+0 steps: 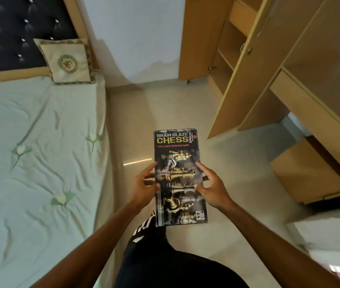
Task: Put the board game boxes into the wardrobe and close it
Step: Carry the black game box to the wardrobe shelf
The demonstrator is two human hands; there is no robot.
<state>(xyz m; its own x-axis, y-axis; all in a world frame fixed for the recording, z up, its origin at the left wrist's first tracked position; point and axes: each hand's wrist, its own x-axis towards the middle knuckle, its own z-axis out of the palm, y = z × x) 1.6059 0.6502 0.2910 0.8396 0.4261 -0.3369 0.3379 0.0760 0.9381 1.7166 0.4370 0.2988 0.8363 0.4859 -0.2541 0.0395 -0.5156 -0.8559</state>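
Note:
A dark chess game box (177,154) with gold lettering is held flat in front of me above the floor. My left hand (144,185) grips its left edge, thumb on top. My right hand (211,187) grips its right edge, thumb on the lid and fingers under the box. The wooden wardrobe (227,59) stands ahead on the right with its door (194,38) swung open, and bare shelves show inside. No other game box is in view.
A bed (36,163) with a pale green sheet and a cushion (67,62) fills the left side. A wooden desk (318,113) with a low cabinet (308,173) stands at right. Tiled floor (165,104) runs between bed and wardrobe.

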